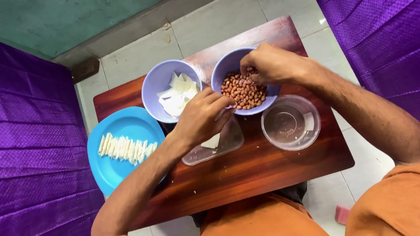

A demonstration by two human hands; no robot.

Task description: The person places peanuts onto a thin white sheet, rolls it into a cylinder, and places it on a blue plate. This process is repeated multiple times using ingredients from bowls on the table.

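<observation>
My right hand (269,64) reaches into a lavender bowl (221,67) of reddish peanuts (242,91), fingers pinched together among them. My left hand (202,116) hovers beside that bowl's near rim with its fingers curled; whether it holds something I cannot tell. Under it a clear plastic lid (221,146) lies on the small wooden table (251,171) with a white wrapper piece (212,142) on it.
A second lavender bowl (153,87) holds white wrapper pieces (177,95). A blue plate (122,173) at the left carries a row of folded white pieces (125,148). A clear round container (291,123) stands at the right. Purple cloth (24,142) flanks both sides.
</observation>
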